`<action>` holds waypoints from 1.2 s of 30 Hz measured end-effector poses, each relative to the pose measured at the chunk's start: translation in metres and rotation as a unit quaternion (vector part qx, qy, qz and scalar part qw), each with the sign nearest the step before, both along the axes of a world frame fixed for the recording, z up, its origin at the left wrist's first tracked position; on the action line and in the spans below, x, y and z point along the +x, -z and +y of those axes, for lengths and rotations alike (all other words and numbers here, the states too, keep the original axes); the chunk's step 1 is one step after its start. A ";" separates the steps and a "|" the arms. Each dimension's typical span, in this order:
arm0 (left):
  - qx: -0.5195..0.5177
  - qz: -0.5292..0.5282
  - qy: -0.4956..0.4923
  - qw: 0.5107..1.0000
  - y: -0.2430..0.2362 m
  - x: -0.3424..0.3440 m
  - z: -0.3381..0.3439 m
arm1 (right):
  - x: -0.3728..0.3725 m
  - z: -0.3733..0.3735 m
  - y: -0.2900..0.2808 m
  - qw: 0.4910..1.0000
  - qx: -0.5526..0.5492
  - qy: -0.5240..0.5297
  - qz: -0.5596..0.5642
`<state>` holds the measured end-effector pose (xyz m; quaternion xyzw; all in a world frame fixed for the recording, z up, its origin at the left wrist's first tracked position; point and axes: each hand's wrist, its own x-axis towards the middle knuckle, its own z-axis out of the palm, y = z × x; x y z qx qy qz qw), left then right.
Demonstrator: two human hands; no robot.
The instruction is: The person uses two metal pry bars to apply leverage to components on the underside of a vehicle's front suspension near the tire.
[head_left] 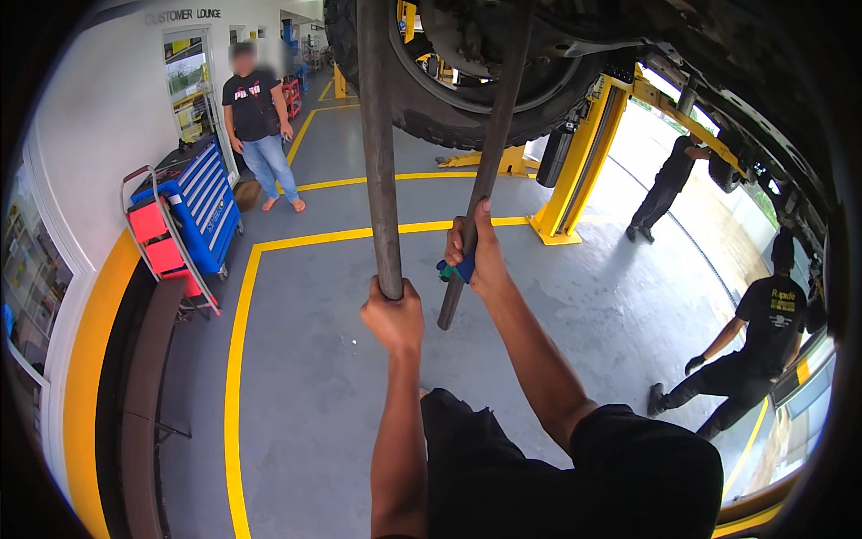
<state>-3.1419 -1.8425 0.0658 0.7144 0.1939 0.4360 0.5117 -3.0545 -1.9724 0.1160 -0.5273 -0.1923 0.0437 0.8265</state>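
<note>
Big tire [440, 119] up top, and it's a double grip on metal below!
The thick grey pipe [381, 171] rises in front, the slimmer metal bar [491, 153] slanting to its right. Left hand [393, 313] clenched around the pipe's lower end; right hand [486, 256] closed about the bar above its bottom tip, thumb along the shaft, a small blue-and-green item [463, 269] at the fingers.
</note>
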 end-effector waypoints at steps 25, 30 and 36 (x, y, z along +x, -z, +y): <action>0.013 -0.081 -0.034 0.996 0.017 0.058 0.009 | -0.003 0.007 -0.009 1.000 -0.012 -0.002 0.028; 0.010 -0.090 -0.026 0.996 0.031 0.081 0.012 | -0.003 0.004 -0.002 0.999 -0.020 0.016 0.032; 0.021 -0.110 -0.031 0.993 0.034 0.112 0.018 | -0.002 0.003 -0.005 0.999 0.004 -0.010 0.031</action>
